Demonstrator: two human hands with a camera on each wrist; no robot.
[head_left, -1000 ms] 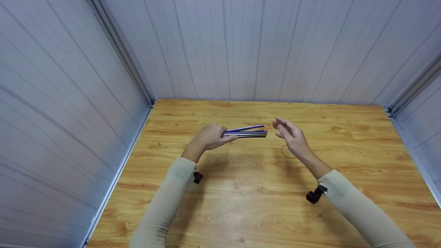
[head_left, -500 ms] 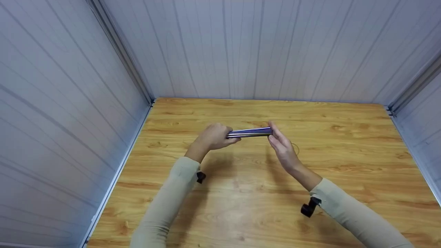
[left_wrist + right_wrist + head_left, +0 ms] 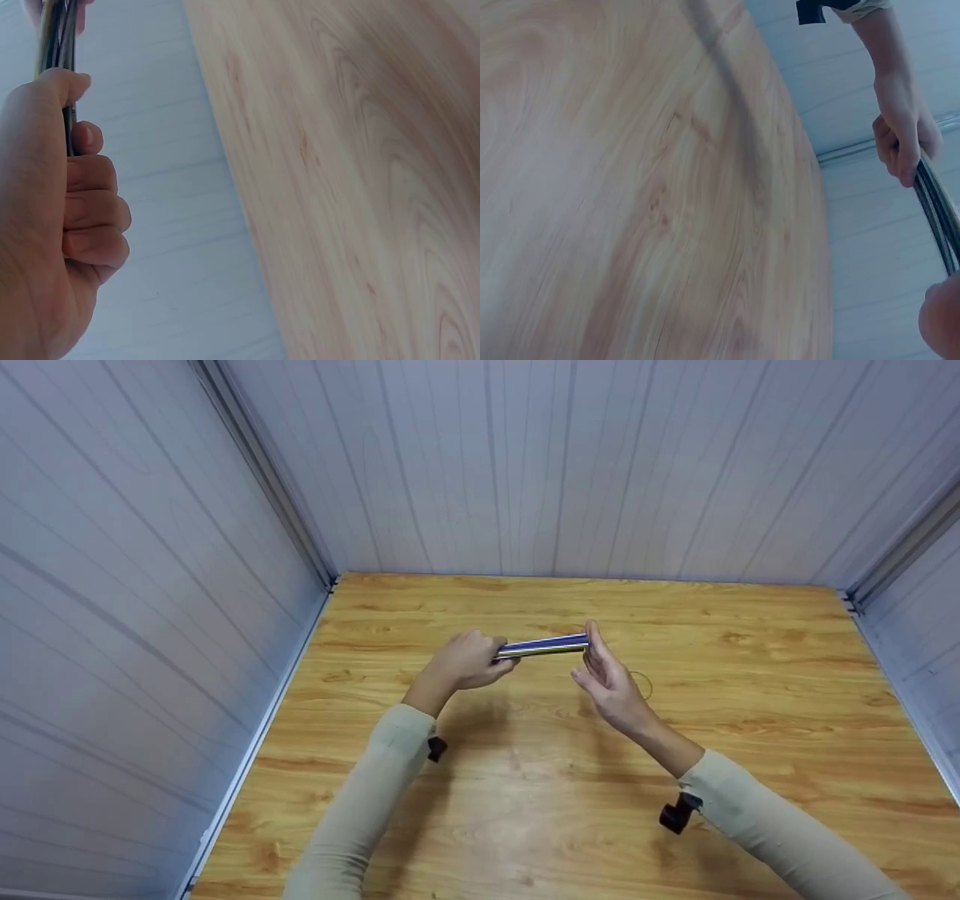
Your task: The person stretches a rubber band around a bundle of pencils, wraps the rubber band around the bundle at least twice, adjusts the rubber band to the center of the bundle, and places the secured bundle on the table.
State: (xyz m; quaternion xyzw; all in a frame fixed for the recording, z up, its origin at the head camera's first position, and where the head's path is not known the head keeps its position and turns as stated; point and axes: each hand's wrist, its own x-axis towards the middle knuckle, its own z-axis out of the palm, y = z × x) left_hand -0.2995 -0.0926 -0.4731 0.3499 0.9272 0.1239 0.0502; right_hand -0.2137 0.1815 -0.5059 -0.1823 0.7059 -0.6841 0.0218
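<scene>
In the head view my left hand (image 3: 466,661) grips one end of a bundle of thin, shiny rods (image 3: 546,646), blue, silver and gold. The bundle is raised over the table, nearly level, pointing right. At its far end, the straight fingers of my right hand (image 3: 616,690) press against the rod tips, thumb held apart below. The left wrist view shows the left hand (image 3: 75,202) with fingers curled and thumb laid along the rods (image 3: 58,34). From the right wrist view, the rods (image 3: 936,206) run between the left hand (image 3: 901,127) and the right hand (image 3: 943,319) at the edge.
A thin yellowish loop, like a rubber band (image 3: 648,682), lies on the wooden table (image 3: 525,802) behind the right wrist. Pale panel walls (image 3: 525,465) rise at the back and both sides. A black wrist camera (image 3: 679,813) hangs under the right sleeve.
My right hand has moved left onto the rod ends, and its thumb has since come off them. The splayed rods have drawn together into a tighter, more even bundle.
</scene>
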